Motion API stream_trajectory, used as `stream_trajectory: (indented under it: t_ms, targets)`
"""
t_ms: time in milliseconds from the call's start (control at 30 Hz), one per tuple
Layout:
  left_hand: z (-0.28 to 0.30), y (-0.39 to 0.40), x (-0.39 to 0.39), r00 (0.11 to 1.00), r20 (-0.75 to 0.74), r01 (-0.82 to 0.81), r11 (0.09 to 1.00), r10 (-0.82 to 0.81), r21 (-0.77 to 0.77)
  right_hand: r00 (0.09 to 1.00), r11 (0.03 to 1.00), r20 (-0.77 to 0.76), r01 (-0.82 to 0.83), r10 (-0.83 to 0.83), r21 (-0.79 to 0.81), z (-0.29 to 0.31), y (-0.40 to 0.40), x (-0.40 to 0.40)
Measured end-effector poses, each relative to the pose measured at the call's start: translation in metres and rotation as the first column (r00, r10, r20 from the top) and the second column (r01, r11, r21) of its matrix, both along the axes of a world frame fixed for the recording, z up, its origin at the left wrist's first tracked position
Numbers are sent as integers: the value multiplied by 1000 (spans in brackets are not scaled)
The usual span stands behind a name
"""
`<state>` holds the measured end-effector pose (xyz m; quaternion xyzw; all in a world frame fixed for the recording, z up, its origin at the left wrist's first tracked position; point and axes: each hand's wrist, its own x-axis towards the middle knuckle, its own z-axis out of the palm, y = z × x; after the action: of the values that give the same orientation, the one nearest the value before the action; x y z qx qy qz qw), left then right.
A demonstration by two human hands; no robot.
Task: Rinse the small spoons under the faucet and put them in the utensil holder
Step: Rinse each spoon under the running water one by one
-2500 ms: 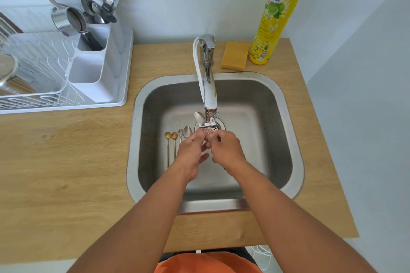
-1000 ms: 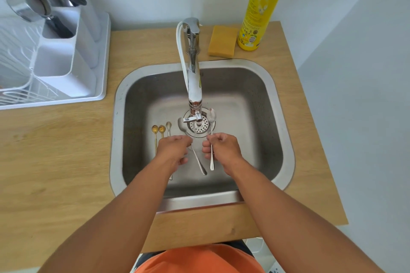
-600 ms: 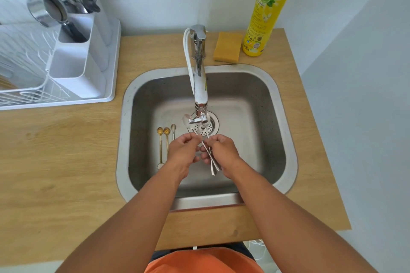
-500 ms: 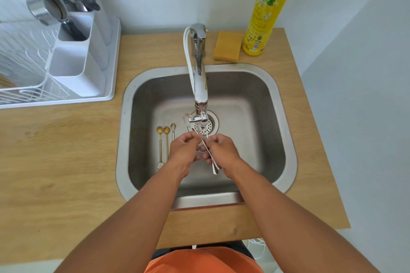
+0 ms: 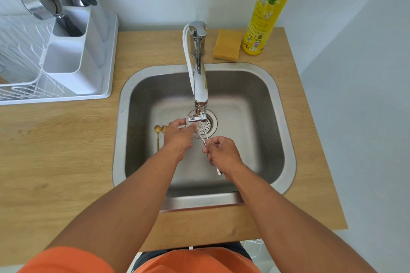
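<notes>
My right hand (image 5: 221,154) pinches thin silver spoons (image 5: 203,137) by their handles. Their bowls point up under the faucet (image 5: 199,77) spout, over the drain, and a handle end sticks out below my wrist. My left hand (image 5: 178,138) reaches to the small lever (image 5: 195,120) at the spout tip, thumb and fingers on it. Two gold spoons (image 5: 158,131) lie on the sink floor left of that hand; another spoon beside them is mostly hidden behind it. The white utensil holder (image 5: 73,62) stands at the far left, with cutlery in its back compartments.
The steel sink (image 5: 119,117) is set in a wooden counter. The white dish rack (image 5: 22,55) adjoins the holder on the left. A yellow sponge (image 5: 227,45) and a tall dish soap bottle (image 5: 266,13) stand behind the sink on the right.
My left hand has let go of the spoons and moved up to the lever at the spout tip. My right hand now holds the silver spoons alone, slightly further right.
</notes>
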<state>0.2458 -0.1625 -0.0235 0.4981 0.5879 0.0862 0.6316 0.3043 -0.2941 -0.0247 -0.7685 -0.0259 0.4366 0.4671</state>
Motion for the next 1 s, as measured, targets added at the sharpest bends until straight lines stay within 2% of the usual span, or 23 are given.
stream_trajectory:
  t_ms: [333, 600, 700, 833, 1000]
  targets:
    - [8, -9, 27, 998, 10, -56, 997, 55, 44, 994, 999, 101, 43, -42, 1, 6, -11, 13]
    - [-7, -29, 3, 996, 89, 28, 996, -20, -88, 989, 995, 136, -51, 63, -89, 12, -25, 22]
    - [-11, -35, -8, 993, 115, 3, 987, 15, -161, 981, 986, 142, -114, 131, -123, 16, -30, 24]
    - [-8, -40, -7, 995, 61, -69, 978, 83, -197, 945, 961, 222, -200, 241, -193, 21, -32, 19]
    - [-2, -39, 2, 981, 29, -184, 962, 194, -203, 935, 963, 267, -185, 234, -197, 24, -34, 14]
